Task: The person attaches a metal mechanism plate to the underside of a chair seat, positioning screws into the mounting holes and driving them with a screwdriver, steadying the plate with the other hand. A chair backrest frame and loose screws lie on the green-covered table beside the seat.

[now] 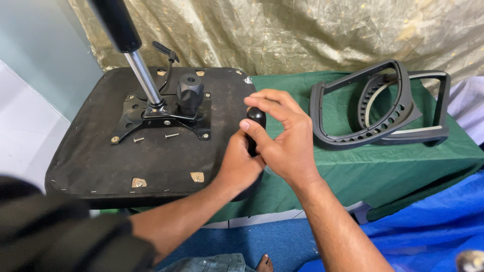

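Note:
Both my hands hold one small black rounded part (255, 119) at the right edge of an upturned chair seat (91, 161). My left hand (241, 163) grips it from below. My right hand (282, 136) wraps over its top with thumb and fingers. Most of the part is hidden by my fingers. On the seat's black underside sits a metal mechanism plate (161, 117) with a gas lift cylinder (133, 55) standing up from it, a lever (166, 53) and a black knob (189, 91). Two loose screws (154, 137) lie just in front of the plate.
Two dark grey armrest frames (383, 108) lie stacked on a green cloth-covered table (403, 161) to the right. A crinkled gold sheet (302, 30) hangs behind. Blue tarpaulin (428, 221) covers the floor at lower right. A dark blurred object (50, 231) fills the lower left.

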